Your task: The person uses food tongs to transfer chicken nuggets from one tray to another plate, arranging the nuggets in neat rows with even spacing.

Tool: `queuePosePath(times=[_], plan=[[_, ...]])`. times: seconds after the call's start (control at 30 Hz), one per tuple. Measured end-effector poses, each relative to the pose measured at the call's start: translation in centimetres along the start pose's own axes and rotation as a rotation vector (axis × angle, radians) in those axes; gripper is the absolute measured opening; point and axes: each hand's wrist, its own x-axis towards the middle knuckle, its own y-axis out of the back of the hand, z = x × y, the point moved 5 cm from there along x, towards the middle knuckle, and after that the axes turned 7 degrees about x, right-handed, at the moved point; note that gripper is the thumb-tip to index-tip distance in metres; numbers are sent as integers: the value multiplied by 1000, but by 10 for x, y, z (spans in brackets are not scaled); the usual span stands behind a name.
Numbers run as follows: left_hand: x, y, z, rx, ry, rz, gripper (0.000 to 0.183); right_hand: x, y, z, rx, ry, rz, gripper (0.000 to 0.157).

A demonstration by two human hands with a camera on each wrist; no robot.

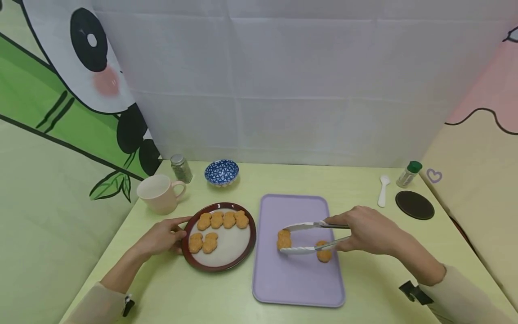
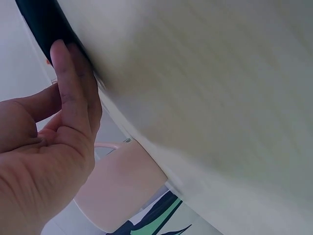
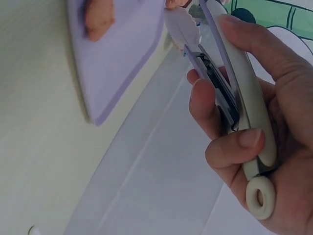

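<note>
My left hand (image 1: 159, 236) rests its fairly straight fingers against the left rim of a brown-edged plate (image 1: 252, 238). Several golden nuggets (image 1: 216, 220) lie on that plate, a row of them above and two below. My right hand (image 1: 366, 231) grips a pair of tongs (image 1: 301, 250) by its pale handles, seen close up in the right wrist view. The tong tips are spread to either side of a nugget (image 1: 284, 240) on the lilac tray (image 1: 299, 283). Another nugget (image 1: 323, 254) lies near the tray's right edge, partly covered by the lower tong arm.
A pink mug (image 1: 157, 194), a spice jar (image 1: 181, 168) and a blue patterned bowl (image 1: 221, 173) stand at the back left. At the back right are a white spoon (image 1: 382, 191), a green-capped jar (image 1: 409, 174) and a dark round coaster (image 1: 414, 205). Printed cloth encloses the table.
</note>
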Motion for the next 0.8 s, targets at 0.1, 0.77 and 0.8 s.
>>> queuePosePath(times=[0.1,0.77,0.8], plan=[[0,-1,-1,-4,10,1,49,21,-3,-16,-6,41,10,50],[2,0,0,49,-2,14,49,114,-55,-71,-1,63,-44,52],[1,0,-1,46,5,18,49,116,-57,-71,0,62,-47,52]])
